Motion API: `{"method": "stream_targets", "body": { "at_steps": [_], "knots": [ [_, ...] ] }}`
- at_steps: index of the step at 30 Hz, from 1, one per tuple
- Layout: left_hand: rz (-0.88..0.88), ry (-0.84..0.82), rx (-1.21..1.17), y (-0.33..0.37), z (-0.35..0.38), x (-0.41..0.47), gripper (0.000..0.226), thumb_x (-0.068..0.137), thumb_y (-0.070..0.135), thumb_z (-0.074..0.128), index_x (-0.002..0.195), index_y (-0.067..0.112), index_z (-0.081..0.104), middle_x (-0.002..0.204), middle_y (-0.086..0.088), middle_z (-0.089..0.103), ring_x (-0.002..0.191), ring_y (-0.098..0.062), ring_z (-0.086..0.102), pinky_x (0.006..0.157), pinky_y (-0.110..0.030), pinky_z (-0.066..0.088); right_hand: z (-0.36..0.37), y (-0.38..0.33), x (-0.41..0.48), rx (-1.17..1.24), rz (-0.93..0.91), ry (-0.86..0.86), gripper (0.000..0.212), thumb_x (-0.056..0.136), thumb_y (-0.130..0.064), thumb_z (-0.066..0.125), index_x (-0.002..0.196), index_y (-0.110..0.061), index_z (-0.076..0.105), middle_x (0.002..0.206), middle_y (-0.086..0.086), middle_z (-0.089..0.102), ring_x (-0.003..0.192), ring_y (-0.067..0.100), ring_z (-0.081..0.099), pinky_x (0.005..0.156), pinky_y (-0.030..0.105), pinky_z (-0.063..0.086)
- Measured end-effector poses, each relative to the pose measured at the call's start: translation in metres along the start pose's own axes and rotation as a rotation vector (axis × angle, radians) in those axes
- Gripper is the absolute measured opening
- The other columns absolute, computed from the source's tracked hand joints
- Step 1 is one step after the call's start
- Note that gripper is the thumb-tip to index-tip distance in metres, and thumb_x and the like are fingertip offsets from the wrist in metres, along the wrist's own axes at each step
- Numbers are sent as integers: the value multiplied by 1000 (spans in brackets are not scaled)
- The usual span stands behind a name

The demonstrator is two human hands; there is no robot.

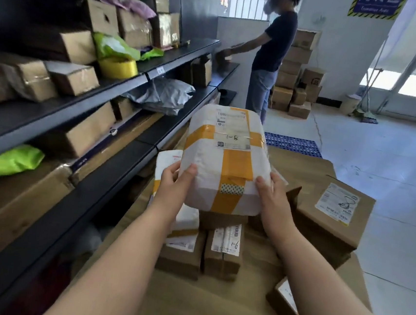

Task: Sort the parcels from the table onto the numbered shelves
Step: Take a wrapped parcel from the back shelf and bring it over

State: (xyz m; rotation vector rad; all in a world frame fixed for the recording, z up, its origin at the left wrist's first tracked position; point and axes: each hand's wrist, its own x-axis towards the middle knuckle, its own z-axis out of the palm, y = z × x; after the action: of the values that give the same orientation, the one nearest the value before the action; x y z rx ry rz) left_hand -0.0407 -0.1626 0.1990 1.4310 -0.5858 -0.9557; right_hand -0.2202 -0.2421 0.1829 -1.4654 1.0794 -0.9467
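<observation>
I hold a white parcel (pixel 223 158) crossed with yellow tape above the table, its label marked "1-8" facing up. My left hand (pixel 174 179) grips its near left corner, thumb on top. My right hand (pixel 271 191) grips the near right corner the same way. Under it on the cardboard-covered table (pixel 187 307) lie several more parcels: a small brown box (pixel 223 250) with a handwritten label, another brown box (pixel 179 256), a white bag (pixel 167 163) and a large brown box (pixel 333 215). Dark shelves (pixel 122 88) run along the left, loaded with boxes and bags.
Another person (pixel 269 59) stands at the far end of the shelves, hands on a box. Stacked cartons (pixel 296 74) sit against the back wall. A blue mat (pixel 292 144) lies on the floor beyond the table. Open floor spreads to the right.
</observation>
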Motion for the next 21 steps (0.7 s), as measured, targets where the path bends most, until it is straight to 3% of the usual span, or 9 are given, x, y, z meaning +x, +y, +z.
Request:
{"method": "stream_targets", "body": {
  "at_steps": [3,6,9,11,13,16,19,21],
  "knots": [
    [-9,107,-7,-9,-15,-36,63,89,49,59,143,30,32,132,3,52,111,-13,53,99,-38,45,8,3,-17,-7,-30,-98,80,86,-64,48,148,-22,22,136,-1,45,106,12,52,70,17,45],
    [-1,226,-57,-18,-31,-73,62,91,47,57,145,34,29,134,4,50,112,-17,53,95,-41,48,24,2,-35,-15,-44,-198,65,94,-50,47,148,-23,23,135,-1,45,100,8,52,64,13,43],
    [21,370,-74,-28,-51,-109,61,95,43,53,149,35,25,139,6,46,119,-16,49,107,-42,40,45,3,-53,-25,-60,-318,65,94,-50,47,149,-25,22,143,1,41,115,16,50,83,20,47],
    [36,461,-81,-35,-65,-136,58,97,41,48,150,35,24,139,8,45,117,-11,47,108,-39,37,61,4,-67,-59,-76,-410,67,94,-51,47,149,-25,22,149,3,37,129,21,43,98,29,39],
    [23,543,-79,-43,-78,-162,56,99,41,43,151,34,22,139,10,45,112,-8,48,105,-36,37,78,5,-84,-90,-70,-495,67,94,-49,47,151,-24,22,151,2,33,134,21,37,98,27,31],
    [6,663,-72,-52,-98,-198,50,101,39,38,150,33,25,128,12,48,98,-3,50,95,-32,39,105,5,-112,-123,-69,-635,68,94,-49,47,151,-22,21,150,1,35,134,20,37,97,27,31],
    [-4,767,-75,-62,-124,-229,47,102,39,34,148,35,26,121,17,48,97,-1,48,89,-27,39,132,2,-142,-157,-117,-740,67,94,-47,47,150,-19,23,147,-1,38,129,16,40,98,26,32],
    [-9,826,-66,-70,-142,-253,47,103,41,32,148,36,26,123,18,48,105,-3,48,95,-29,38,149,-1,-163,-171,-138,-810,65,95,-45,47,150,-19,24,143,-3,40,119,9,40,93,24,31]
  ]
}}
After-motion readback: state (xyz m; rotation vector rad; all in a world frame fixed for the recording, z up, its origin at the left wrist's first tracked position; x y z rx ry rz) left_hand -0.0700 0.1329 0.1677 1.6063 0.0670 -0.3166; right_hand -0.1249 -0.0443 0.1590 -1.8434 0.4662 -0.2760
